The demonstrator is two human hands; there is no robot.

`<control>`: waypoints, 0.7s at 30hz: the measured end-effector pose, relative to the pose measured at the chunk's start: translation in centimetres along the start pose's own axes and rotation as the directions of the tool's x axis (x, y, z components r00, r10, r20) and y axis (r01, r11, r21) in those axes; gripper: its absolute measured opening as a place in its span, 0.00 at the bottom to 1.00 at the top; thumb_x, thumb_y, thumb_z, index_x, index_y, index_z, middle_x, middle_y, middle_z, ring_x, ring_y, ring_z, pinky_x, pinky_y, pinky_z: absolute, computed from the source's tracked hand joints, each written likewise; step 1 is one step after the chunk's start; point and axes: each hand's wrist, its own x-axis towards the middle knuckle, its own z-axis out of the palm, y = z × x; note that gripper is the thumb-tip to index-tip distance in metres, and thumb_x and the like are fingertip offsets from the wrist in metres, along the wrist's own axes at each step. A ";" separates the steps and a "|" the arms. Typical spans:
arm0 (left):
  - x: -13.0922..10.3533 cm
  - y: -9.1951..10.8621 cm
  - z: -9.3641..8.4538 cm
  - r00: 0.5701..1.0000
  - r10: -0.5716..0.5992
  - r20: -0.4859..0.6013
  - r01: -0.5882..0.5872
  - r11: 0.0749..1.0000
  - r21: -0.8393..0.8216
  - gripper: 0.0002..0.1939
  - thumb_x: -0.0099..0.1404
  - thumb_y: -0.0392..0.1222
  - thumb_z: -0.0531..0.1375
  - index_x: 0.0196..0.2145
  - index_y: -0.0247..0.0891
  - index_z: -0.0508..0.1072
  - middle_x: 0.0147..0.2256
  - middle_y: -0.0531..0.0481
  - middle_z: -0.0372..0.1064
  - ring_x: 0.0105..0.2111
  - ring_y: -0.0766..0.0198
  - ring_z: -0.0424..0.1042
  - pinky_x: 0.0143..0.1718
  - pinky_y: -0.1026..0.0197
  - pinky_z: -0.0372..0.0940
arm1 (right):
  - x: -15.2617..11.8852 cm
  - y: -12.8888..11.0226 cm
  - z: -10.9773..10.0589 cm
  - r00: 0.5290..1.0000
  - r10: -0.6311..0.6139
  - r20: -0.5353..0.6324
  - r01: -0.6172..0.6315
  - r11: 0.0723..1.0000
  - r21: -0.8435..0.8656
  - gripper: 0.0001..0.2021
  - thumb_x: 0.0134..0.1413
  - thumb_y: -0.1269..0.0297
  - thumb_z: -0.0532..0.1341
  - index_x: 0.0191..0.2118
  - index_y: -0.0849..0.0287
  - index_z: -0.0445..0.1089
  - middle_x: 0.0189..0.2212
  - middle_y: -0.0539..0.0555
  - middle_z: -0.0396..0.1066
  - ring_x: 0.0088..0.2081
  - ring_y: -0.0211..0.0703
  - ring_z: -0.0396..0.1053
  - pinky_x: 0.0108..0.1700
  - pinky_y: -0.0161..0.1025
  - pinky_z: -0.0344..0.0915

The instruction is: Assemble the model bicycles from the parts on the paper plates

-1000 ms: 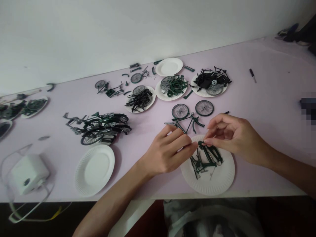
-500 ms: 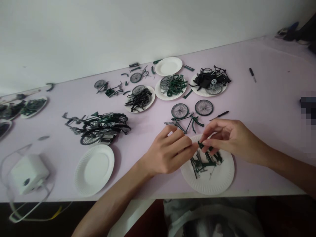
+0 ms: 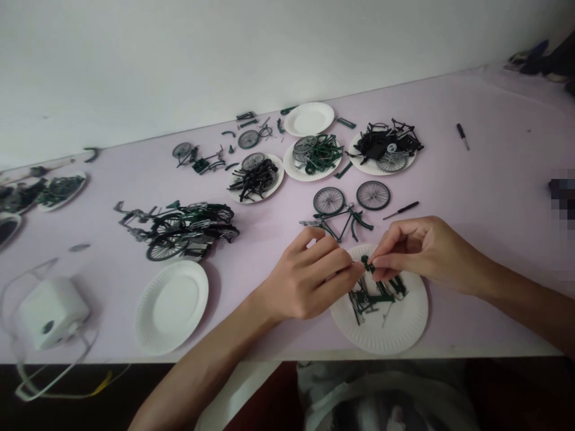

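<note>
Above a white paper plate (image 3: 395, 336) of small bicycle parts, my two hands meet at the fingertips. My right hand (image 3: 417, 254) pinches a small dark green part (image 3: 365, 261), its exact kind too small to tell. My left hand (image 3: 312, 275) is closed in a pinch against the part's left side; whatever lies between its fingers is hidden. Below the fingers, dark green pieces (image 3: 380, 297) and thin rods lie on the plate. Just beyond it are a green miniature bicycle frame (image 3: 342, 222) and two loose wheels (image 3: 329, 201).
Assembled miniature bicycles (image 3: 188, 230) stand at left behind a bare paper plate (image 3: 173, 308). Plates of green parts (image 3: 317, 157) and black parts (image 3: 386, 146) sit farther back. One screwdriver (image 3: 406, 207) lies near my right hand. A white box with cables (image 3: 56, 311) is at far left.
The small green part shows more clearly between my fingertips, and my right hand has shifted slightly right. The other things lie as before.
</note>
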 end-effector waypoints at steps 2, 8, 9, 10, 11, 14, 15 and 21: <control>0.0 0.0 -0.1 1.000 -0.004 0.001 0.004 1.000 -0.006 0.05 0.71 0.29 0.61 0.37 0.36 0.70 0.26 0.53 0.72 0.27 0.65 0.67 0.33 0.56 0.63 | -0.1 -0.1 0.0 1.000 0.010 -0.008 -0.010 1.000 -0.010 0.11 0.44 0.62 0.79 0.30 0.58 0.78 0.27 0.52 0.81 0.32 0.43 0.82 0.38 0.36 0.81; 0.0 -0.2 -0.2 1.000 0.002 0.017 -0.001 1.000 -0.007 0.06 0.73 0.29 0.59 0.36 0.36 0.70 0.26 0.52 0.73 0.27 0.64 0.68 0.34 0.56 0.64 | 0.1 -0.5 -0.1 1.000 0.013 0.008 -0.013 1.000 0.010 0.11 0.52 0.56 0.76 0.34 0.58 0.80 0.31 0.54 0.83 0.36 0.44 0.83 0.41 0.36 0.81; 0.0 -0.3 -0.2 1.000 0.003 0.016 -0.003 1.000 -0.002 0.06 0.73 0.29 0.59 0.36 0.36 0.71 0.26 0.52 0.73 0.27 0.64 0.68 0.34 0.56 0.64 | 0.1 -0.5 -0.1 1.000 0.014 0.013 -0.014 1.000 0.014 0.12 0.53 0.55 0.75 0.35 0.58 0.80 0.32 0.54 0.83 0.37 0.45 0.83 0.41 0.36 0.81; 0.0 -0.4 -0.1 1.000 0.006 0.014 -0.006 1.000 0.004 0.06 0.72 0.29 0.59 0.36 0.35 0.71 0.26 0.52 0.73 0.27 0.64 0.68 0.34 0.56 0.65 | 0.1 -0.6 -0.2 1.000 0.020 0.017 -0.020 1.000 0.017 0.12 0.54 0.55 0.75 0.37 0.58 0.80 0.33 0.54 0.83 0.38 0.46 0.83 0.40 0.36 0.82; -0.1 -0.4 -0.1 1.000 0.008 0.010 -0.008 1.000 0.009 0.06 0.72 0.29 0.60 0.36 0.35 0.71 0.26 0.52 0.73 0.27 0.64 0.68 0.34 0.56 0.65 | 0.1 -0.6 -0.2 0.999 0.031 0.020 -0.031 0.999 0.020 0.12 0.53 0.56 0.75 0.37 0.58 0.80 0.34 0.54 0.83 0.39 0.46 0.83 0.40 0.37 0.82; -0.2 -0.4 0.1 1.000 0.019 -0.009 -0.019 1.000 0.014 0.06 0.71 0.29 0.62 0.35 0.35 0.71 0.26 0.52 0.72 0.27 0.64 0.68 0.35 0.55 0.65 | 0.1 -0.4 -0.3 0.998 0.059 0.027 -0.060 0.998 0.020 0.13 0.49 0.58 0.77 0.36 0.58 0.78 0.34 0.53 0.82 0.40 0.46 0.82 0.40 0.36 0.81; -0.2 -0.3 0.1 1.000 0.024 -0.012 -0.023 1.000 0.015 0.06 0.70 0.29 0.62 0.35 0.35 0.71 0.26 0.52 0.72 0.27 0.64 0.69 0.35 0.55 0.65 | 0.1 -0.4 -0.3 0.997 0.063 0.033 -0.064 0.998 0.014 0.13 0.48 0.59 0.78 0.35 0.58 0.78 0.33 0.52 0.82 0.39 0.45 0.82 0.39 0.36 0.81; 0.0 0.1 0.2 1.000 0.030 -0.001 -0.030 0.999 0.012 0.09 0.70 0.29 0.63 0.32 0.37 0.70 0.25 0.54 0.71 0.27 0.65 0.69 0.36 0.55 0.66 | 0.2 -0.1 -0.6 0.998 0.052 0.032 -0.052 0.999 -0.018 0.15 0.41 0.64 0.80 0.32 0.59 0.75 0.31 0.52 0.81 0.33 0.42 0.80 0.40 0.38 0.80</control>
